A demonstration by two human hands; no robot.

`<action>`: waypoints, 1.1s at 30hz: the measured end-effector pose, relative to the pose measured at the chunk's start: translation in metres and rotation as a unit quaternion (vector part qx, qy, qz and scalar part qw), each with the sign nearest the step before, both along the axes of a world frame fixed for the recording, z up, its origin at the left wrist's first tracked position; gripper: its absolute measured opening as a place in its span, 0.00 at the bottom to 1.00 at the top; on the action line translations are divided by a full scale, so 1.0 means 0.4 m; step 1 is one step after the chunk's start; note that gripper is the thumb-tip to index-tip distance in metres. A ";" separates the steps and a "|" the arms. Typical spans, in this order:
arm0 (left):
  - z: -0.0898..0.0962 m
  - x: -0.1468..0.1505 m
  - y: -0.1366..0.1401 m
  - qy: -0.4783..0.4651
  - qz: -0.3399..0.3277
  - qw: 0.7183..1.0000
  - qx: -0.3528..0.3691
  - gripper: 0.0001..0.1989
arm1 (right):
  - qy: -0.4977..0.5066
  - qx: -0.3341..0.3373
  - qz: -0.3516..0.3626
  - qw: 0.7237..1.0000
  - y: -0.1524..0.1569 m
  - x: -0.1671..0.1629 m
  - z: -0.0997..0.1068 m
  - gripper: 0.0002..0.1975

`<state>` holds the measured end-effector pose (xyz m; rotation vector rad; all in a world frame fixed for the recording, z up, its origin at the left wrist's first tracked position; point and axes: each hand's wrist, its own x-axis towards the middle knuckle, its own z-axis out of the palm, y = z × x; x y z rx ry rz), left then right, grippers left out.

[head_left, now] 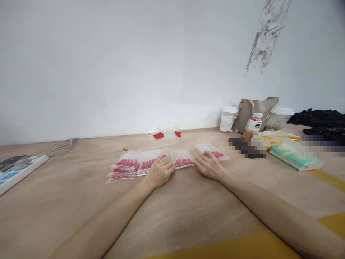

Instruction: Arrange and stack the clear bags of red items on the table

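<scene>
A small clear plastic bag [181, 156] with a row of red pieces lies between my hands. My left hand [161, 171] is closed at its left lower corner, index finger raised a little. Closed too, my right hand [209, 166] pinches the right edge of the same bag; the fingertips are partly hidden. Behind my right hand lies another bag of red pieces [217, 154], partly covered by it. To the left, one bag [148, 158] sits beside my left hand, next to a stack of filled bags [124, 167].
Loose red pieces [159, 135] lie on clear plastic near the wall. A power strip [24, 172] is at left. At right stand a lidded cup [228, 118], a bottle [252, 126], a grey bag [244, 115] and a tissue pack [295, 156]. Yellow tape [229, 248] crosses the table front.
</scene>
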<state>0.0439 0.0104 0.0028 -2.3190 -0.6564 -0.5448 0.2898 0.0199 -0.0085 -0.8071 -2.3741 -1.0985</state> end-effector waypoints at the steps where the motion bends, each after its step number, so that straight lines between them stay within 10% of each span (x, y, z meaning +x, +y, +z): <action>1: 0.000 -0.002 -0.001 0.004 0.000 1.000 -0.001 0.13 | 0.003 -0.005 0.000 1.000 -0.001 -0.001 0.000 0.17; 10: 0.003 -0.002 -0.013 0.011 0.035 0.999 -0.026 0.08 | 0.089 -0.240 0.010 0.967 -0.015 0.078 0.058 0.19; 21: -0.021 0.078 -0.032 0.034 0.086 0.977 -0.195 0.21 | 0.155 -0.375 -0.022 0.914 0.054 0.192 0.030 0.18; 29: -0.006 0.085 -0.038 -0.050 0.070 0.985 -0.150 0.16 | 0.499 -0.245 -0.088 0.826 0.060 0.105 0.003 0.18; 33: 0.013 0.047 -0.059 -0.103 0.083 0.982 -0.135 0.13 | 0.478 -0.221 -0.086 0.846 0.062 0.000 0.019 0.15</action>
